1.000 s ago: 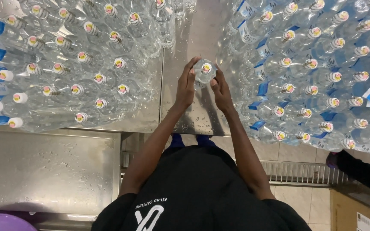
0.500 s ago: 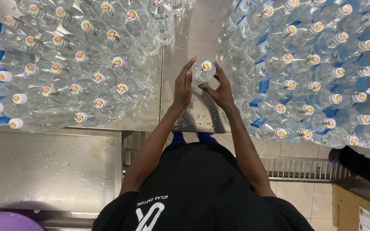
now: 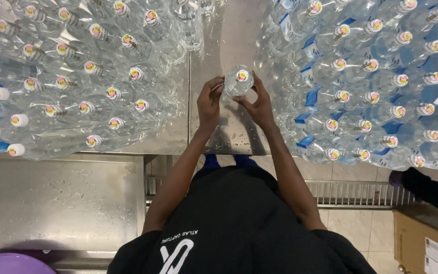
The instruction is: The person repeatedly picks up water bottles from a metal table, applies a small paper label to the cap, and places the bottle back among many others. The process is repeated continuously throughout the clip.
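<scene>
Left hand (image 3: 210,104) and right hand (image 3: 259,105), fingers gripping one clear capped bottle (image 3: 238,81) above the steel tabletop (image 3: 229,129).

A clear plastic bottle (image 3: 238,81) with a capped, sealed top stands upright over the wet steel bench (image 3: 229,127), between two bottle masses.

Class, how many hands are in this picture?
2: the left hand and right hand, each gripping a side of one clear bottle over the steel table. Others may be hidden.

Wet steel table (image 3: 219,30), crowded clear capped bottles (image 3: 97,76)
</scene>
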